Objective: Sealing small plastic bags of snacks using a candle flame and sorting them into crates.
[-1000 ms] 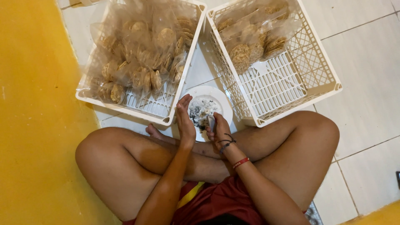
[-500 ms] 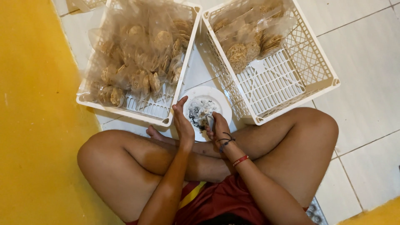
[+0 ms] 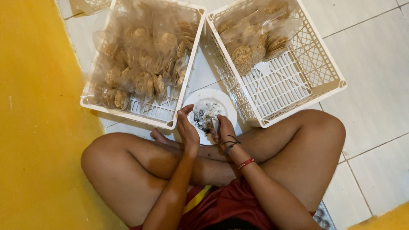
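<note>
The right hand [image 3: 223,129] pinched a small pale object, fingers closed around it, over the white plate [image 3: 226,106] of dark crumbs. The left hand [image 3: 186,127] rested at the plate's rim, fingers together (steadying, probably). Two white crates [image 3: 328,72] of bagged crackers [image 3: 145,64] stood just beyond, within reach.

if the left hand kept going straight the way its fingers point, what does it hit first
Most likely the white plate with dark bits, since the left hand already reaches over its near rim. Beyond it lies the gap between the two white crates, though depth is hard to judge.
</note>
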